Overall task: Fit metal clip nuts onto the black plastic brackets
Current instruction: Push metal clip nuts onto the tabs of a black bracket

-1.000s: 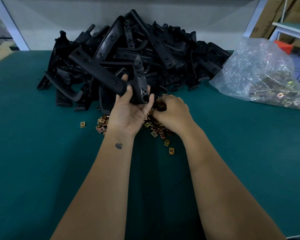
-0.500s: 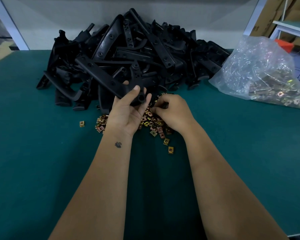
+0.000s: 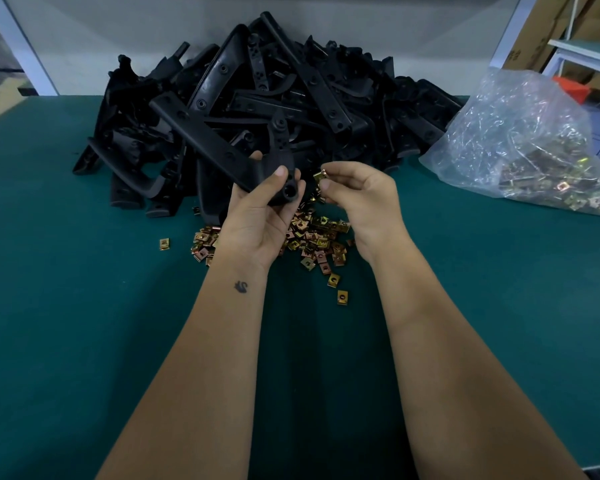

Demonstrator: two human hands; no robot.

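The right hand (image 3: 355,195) has lifted from the loose nuts (image 3: 317,242) and now pinches one nut (image 3: 320,177) beside the bracket (image 3: 222,152), which the left hand (image 3: 257,216) grips above the table (image 3: 84,306). Next, I judge, the nut must slide squarely onto the bracket's end

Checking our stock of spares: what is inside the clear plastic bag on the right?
The plastic bag holds more brass-coloured clip nuts, heaped at its low right end. How many cannot be told: the crinkled film glares and covers most.
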